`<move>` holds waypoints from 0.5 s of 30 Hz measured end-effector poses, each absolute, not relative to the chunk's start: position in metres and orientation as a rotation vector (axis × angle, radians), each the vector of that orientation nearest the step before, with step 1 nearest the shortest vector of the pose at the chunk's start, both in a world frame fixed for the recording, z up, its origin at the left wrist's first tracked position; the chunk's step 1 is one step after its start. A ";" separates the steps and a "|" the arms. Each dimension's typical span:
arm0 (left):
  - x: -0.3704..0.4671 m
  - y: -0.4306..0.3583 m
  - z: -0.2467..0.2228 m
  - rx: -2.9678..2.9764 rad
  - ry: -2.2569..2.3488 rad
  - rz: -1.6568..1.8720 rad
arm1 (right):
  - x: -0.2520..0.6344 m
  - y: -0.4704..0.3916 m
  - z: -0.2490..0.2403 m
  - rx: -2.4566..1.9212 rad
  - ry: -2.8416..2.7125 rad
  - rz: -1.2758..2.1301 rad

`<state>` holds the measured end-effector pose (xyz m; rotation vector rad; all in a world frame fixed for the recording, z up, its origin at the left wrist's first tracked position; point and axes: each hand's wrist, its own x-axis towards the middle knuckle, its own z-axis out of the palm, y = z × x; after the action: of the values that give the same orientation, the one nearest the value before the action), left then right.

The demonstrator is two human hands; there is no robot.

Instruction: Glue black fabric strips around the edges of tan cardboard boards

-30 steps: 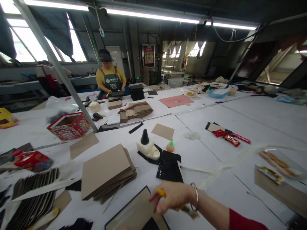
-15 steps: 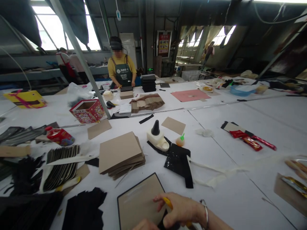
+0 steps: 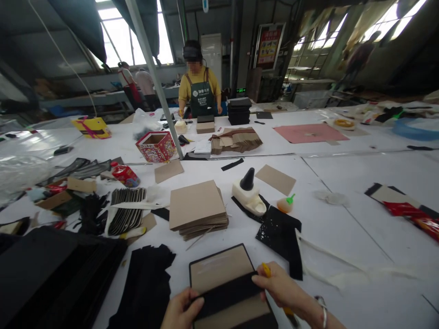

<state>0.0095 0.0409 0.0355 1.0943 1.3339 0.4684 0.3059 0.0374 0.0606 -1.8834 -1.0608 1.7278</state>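
A brown board [image 3: 219, 270] with black edging lies on the table in front of me. Across it stretches a wide black strip [image 3: 228, 293], its left end pinched between the thumb and fingers of my left hand [image 3: 181, 308]. My right hand [image 3: 281, 285] is closed on the strip's right end. Tucked in that same hand is a yellow-handled tool [image 3: 266, 269], whose kind I cannot make out. Beyond the board sit a pile of brown boards [image 3: 197, 205] and a cream glue pot [image 3: 245, 194] with a black cone on top.
Black strips [image 3: 144, 278] are heaped at left, beside stacked black sheets [image 3: 51, 274]. A black scrap with white specks [image 3: 277, 233] and an orange container with a green top [image 3: 285, 204] lie right of the pot. A metal post [image 3: 156, 77] rises mid-table. Across the table stands a co-worker [image 3: 202, 91].
The black strip now lies stretched across the board between both hands. My left hand has come further into view, and my right hand has moved to the strip's right end. The view has turned left.
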 end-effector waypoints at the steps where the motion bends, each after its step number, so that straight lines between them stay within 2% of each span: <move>1: 0.010 0.043 0.029 1.023 1.382 0.491 | 0.304 0.043 0.056 -1.906 -1.100 1.667; 8: 0.014 0.070 0.005 1.036 1.548 0.588 | 0.298 0.083 0.028 -1.981 -1.378 1.261; 15: 0.006 0.084 0.009 1.179 1.702 0.560 | 0.296 0.095 0.013 -2.065 -1.511 1.097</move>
<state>0.0065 0.0842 0.0088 1.1786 1.7018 0.5595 0.2961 0.0947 0.0128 -2.0650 -1.5112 1.0972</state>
